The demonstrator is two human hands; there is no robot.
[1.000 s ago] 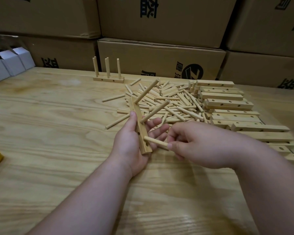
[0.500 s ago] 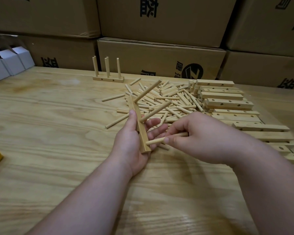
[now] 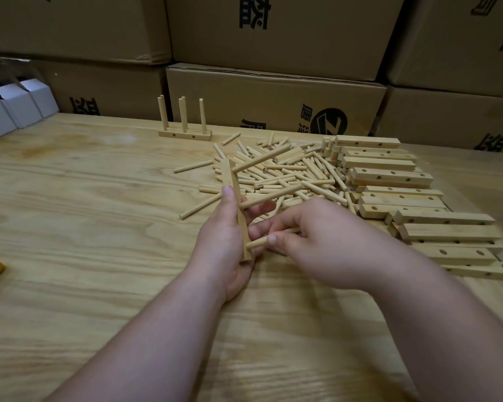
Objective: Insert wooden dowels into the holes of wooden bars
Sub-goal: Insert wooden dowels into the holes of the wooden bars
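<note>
Wooden bar (image 3: 235, 195) held on end over the table (image 3: 70, 227) by left hand (image 3: 224, 242), thumb and fingers clamped round it; two dowels already stick out its right side. Right hand (image 3: 323, 242) pinches a third dowel (image 3: 257, 243), tip touching the bar's lower end. Loose dowel pile (image 3: 288, 175) just behind.

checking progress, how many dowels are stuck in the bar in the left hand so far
2, with a third being fitted. In the upright wooden bar gripped by the left hand, one wooden dowel projects near the top, another mid-bar. The right hand pinches the third dowel at the bottom.
</note>
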